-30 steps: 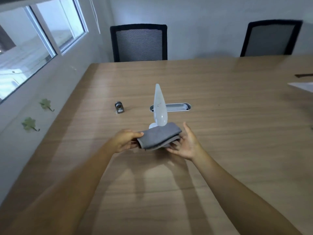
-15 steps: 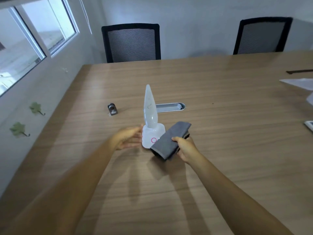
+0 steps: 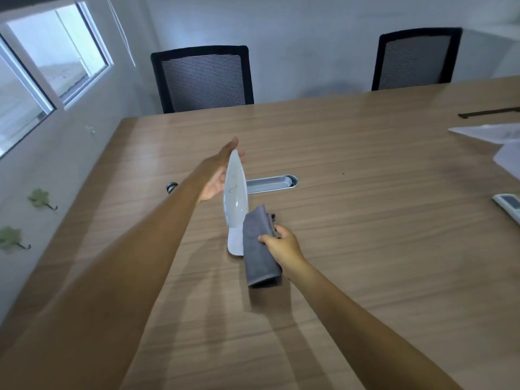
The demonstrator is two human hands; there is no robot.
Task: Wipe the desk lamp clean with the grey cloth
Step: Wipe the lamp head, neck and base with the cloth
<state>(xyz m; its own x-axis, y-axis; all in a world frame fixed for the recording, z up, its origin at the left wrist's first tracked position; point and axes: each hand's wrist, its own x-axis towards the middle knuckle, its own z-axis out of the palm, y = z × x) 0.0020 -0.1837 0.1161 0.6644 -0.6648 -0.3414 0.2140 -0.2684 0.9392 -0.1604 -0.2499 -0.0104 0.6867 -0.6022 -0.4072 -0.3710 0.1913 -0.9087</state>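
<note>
The white desk lamp stands upright on the wooden table, its pointed head up and its flat base partly behind the cloth. My left hand reaches behind the lamp's upper part with fingers apart; whether it touches the lamp I cannot tell. My right hand grips the folded grey cloth, which lies against the right side of the lamp's base and lower body.
A metal cable tray is set into the table behind the lamp. A small dark object lies to its left. White papers and a remote lie at the right edge. Two black chairs stand at the far side.
My left hand rose from the lamp's base to behind its upper part. My right hand brought the cloth against the lamp's right side.
</note>
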